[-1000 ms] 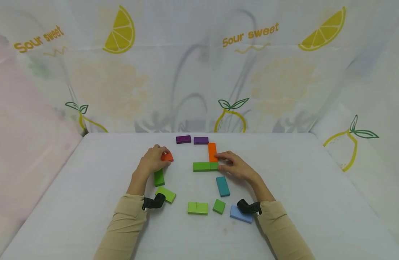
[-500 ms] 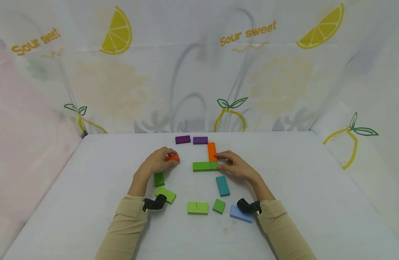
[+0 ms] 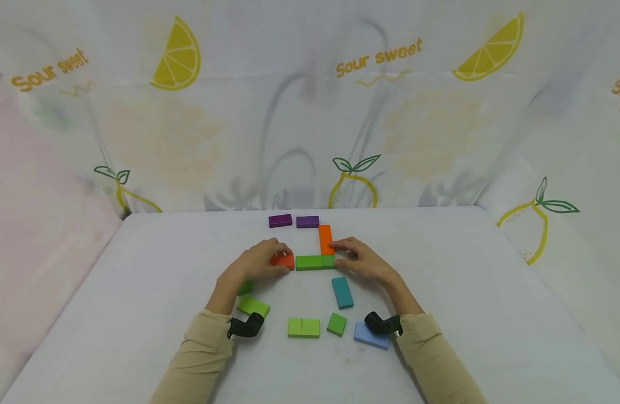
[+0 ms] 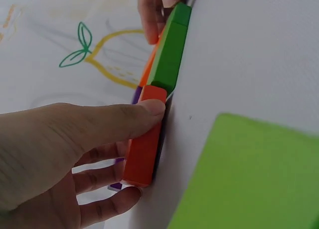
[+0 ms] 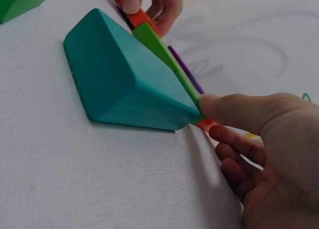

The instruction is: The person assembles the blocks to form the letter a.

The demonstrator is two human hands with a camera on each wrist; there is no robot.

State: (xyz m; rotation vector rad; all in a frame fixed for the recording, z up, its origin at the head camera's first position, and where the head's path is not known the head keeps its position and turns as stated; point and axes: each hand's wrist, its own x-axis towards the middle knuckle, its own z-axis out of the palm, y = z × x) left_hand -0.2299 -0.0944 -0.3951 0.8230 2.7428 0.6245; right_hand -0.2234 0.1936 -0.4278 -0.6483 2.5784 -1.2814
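My left hand (image 3: 259, 261) pinches a red-orange block (image 3: 286, 261) between thumb and fingers, beside the left end of a long green block (image 3: 308, 263). In the left wrist view, the thumb lies over the top of that red-orange block (image 4: 143, 152). A small green block (image 3: 328, 261) joins the long one's right end. An upright orange block (image 3: 325, 239) stretches away behind them. My right hand (image 3: 366, 261) has its thumb at the small green block's end and its index finger at the orange block's right side; its other fingers bend loosely below in the right wrist view.
Two purple blocks (image 3: 307, 222) lie in a row at the back. Nearer are a teal block (image 3: 342, 293), a lime block (image 3: 303, 327), a small green square (image 3: 336, 324) and a blue block (image 3: 370, 335). Another lime block (image 3: 253, 306) and a dark green block (image 3: 246, 288) lie beside the left forearm.
My left hand has carried the red-orange block rightward and slightly nearer, up to the long green block's left end. The right hand has stayed at the orange and green blocks.
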